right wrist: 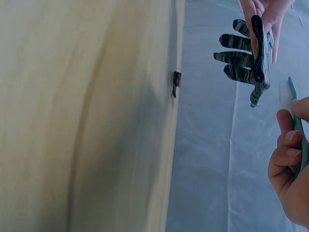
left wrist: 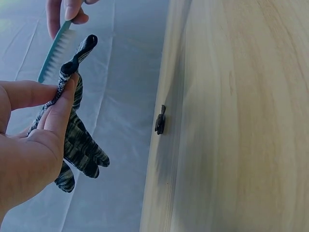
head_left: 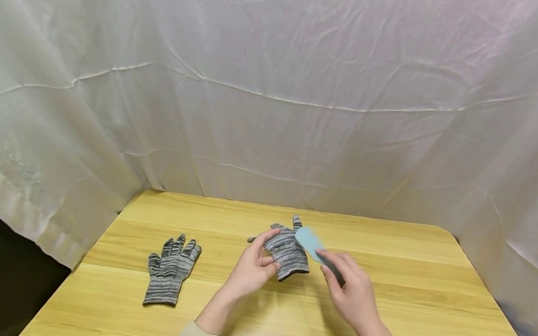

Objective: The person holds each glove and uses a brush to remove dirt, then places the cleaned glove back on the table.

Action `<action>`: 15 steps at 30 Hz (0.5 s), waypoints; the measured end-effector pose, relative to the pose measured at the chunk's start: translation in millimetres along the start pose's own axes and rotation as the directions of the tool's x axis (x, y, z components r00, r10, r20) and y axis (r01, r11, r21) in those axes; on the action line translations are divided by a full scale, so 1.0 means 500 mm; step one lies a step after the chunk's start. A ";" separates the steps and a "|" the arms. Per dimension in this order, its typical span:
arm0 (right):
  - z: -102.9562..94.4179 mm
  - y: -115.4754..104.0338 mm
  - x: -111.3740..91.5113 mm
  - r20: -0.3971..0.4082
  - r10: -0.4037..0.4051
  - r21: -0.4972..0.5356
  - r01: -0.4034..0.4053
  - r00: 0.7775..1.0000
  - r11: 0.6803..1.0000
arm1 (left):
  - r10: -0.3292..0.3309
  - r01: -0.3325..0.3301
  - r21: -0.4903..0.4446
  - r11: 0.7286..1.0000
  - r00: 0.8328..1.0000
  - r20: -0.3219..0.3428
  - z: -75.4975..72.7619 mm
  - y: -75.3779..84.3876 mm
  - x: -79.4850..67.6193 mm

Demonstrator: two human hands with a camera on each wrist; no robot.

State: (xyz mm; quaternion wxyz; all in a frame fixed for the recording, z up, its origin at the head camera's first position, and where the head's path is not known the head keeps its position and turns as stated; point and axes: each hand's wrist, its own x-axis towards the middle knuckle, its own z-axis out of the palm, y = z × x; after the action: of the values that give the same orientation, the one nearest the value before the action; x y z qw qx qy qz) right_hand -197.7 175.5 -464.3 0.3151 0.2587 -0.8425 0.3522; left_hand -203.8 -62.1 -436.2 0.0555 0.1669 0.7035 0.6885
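Note:
A grey-and-black striped knit glove [head_left: 288, 252] is held up above the table by my left hand [head_left: 254, 266], its cuff edge toward me. In the left wrist view, thumb and fingers pinch the glove [left wrist: 79, 137] near its cuff. My right hand [head_left: 352, 289] grips the handle of a light blue brush [head_left: 309, 241]. White bristles on the brush [left wrist: 54, 55] face the glove in the left wrist view; whether they touch it I cannot tell. The right wrist view shows a small gap between the brush [right wrist: 295, 113] and the glove [right wrist: 241, 58].
A second matching glove [head_left: 168, 273] lies flat on the wooden table [head_left: 412, 301] at the left, fingers pointing away. Pale curtains [head_left: 301, 138] hang behind the table and along both sides. A small dark object [left wrist: 160, 121] sits by the table edge in the left wrist view.

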 end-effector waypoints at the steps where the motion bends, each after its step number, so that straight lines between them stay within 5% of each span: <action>1: 0.002 -0.002 0.000 0.000 -0.018 0.004 0.018 1.000 1.000 | 0.002 -0.002 -0.002 1.000 1.000 0.001 -0.001 -0.006 0.002; 7: 0.013 -0.015 -0.002 0.013 -0.063 0.037 0.063 0.998 0.997 | 0.003 -0.003 0.002 1.000 1.000 -0.003 -0.003 -0.043 0.014; 15: 0.028 -0.033 -0.010 0.070 -0.097 0.062 0.093 0.993 0.994 | 0.012 -0.012 -0.036 0.999 1.000 0.011 -0.003 -0.050 0.015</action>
State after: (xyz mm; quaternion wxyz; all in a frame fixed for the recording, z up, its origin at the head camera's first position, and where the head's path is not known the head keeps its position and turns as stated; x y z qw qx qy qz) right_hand -188.6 155.7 -468.7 0.2929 0.3202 -0.8295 0.3517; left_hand -215.2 -61.2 -459.6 0.0584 0.1739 0.6896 0.7006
